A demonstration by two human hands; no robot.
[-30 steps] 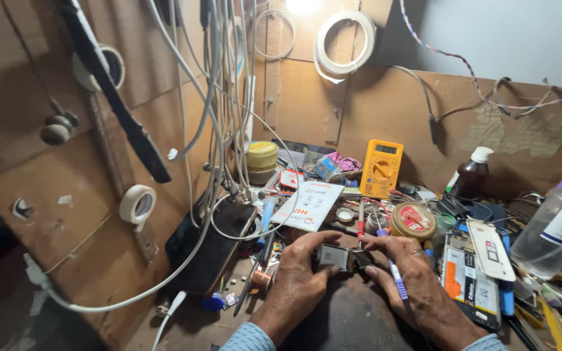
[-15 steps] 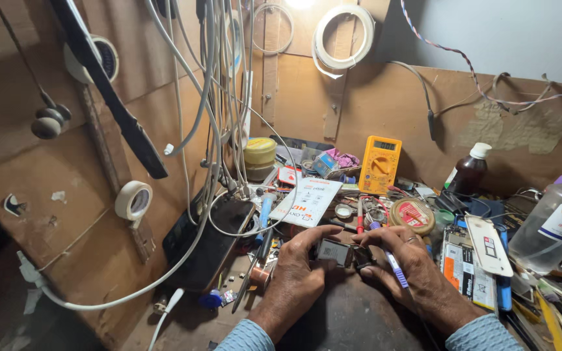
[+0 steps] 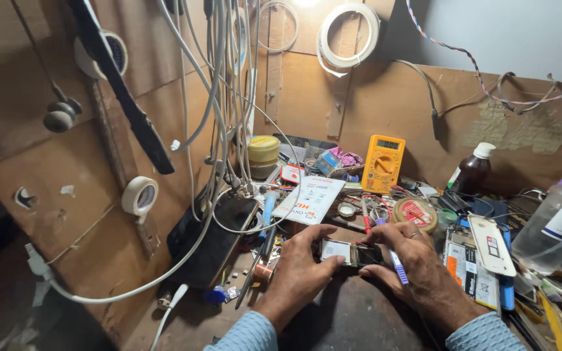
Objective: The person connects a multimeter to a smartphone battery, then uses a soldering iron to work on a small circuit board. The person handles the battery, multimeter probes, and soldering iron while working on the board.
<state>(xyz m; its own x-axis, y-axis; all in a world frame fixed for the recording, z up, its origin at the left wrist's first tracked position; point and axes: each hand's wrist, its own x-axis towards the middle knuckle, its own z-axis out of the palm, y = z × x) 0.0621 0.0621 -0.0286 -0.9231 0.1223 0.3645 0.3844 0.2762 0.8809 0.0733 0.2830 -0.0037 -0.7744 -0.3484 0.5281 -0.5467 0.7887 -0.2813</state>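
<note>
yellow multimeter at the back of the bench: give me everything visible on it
The yellow multimeter looks like a plastic handheld unit, with a small grey display at its top and a round dark selector dial mid-body. It stands tilted back against the brown board wall, behind the clutter and beyond both hands. Neither hand touches it. Small parts crowd its base; leads cannot be made out.
</note>
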